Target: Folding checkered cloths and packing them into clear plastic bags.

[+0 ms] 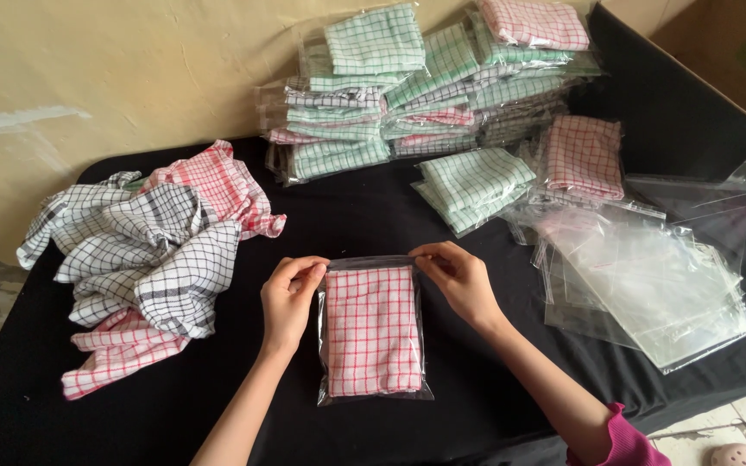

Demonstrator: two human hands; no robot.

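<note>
A folded red-and-white checked cloth sits inside a clear plastic bag [371,332] lying flat on the black table [364,216]. My left hand [289,299] pinches the bag's top left corner. My right hand [459,280] pinches the top right corner. Both hands hold the bag's upper flap along its top edge.
A loose heap of black, white and red checked cloths [144,259] lies at the left. Bagged cloths are stacked at the back [425,86], with a green checked one [474,185] in front. Empty clear bags [641,276] lie at the right. A cardboard box [718,43] stands at the far right.
</note>
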